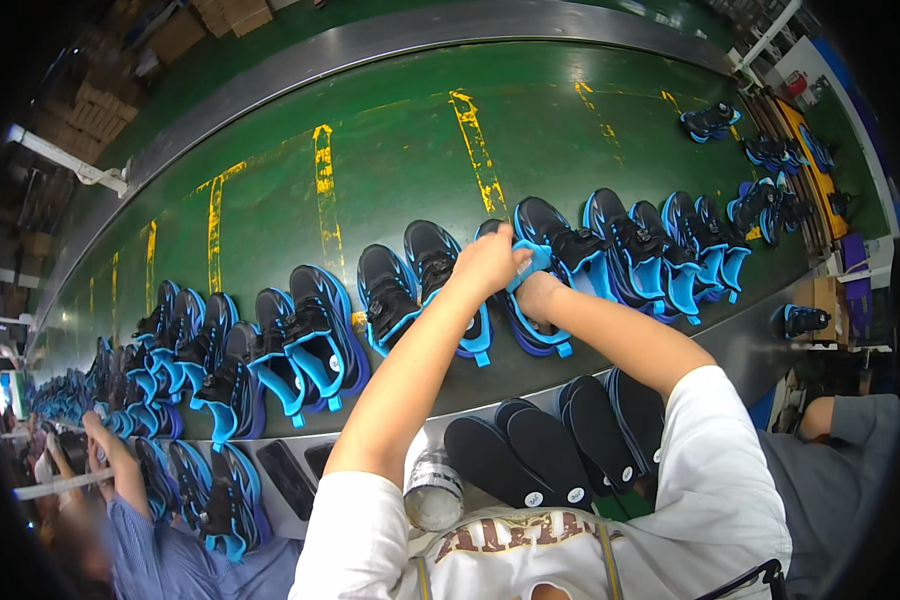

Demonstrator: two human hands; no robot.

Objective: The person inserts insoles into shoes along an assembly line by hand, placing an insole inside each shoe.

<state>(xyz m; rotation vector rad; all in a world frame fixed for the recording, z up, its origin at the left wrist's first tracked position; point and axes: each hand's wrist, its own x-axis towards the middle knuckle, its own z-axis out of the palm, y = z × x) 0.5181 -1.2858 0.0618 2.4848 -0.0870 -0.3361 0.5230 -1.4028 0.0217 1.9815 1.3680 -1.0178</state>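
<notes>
Black-and-blue shoes (320, 335) line the green counter (400, 150) at left; then the left hand (487, 264) pinches a sneaker's blue tongue (536, 260) between its fingers; the sneaker (532, 336) lies under both hands; the right hand (539, 296) reaches inside, fingers hidden, their grip impossible to make out; more shoes (610, 235) stand rightward.

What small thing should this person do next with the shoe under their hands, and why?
Probably ease the right hand a little deeper into the shoe. The left hand seems to pinch the tongue, holding it away from the right hand, which dips inside. What its fingertips touch in there is hidden, so this is only a guess.
</notes>
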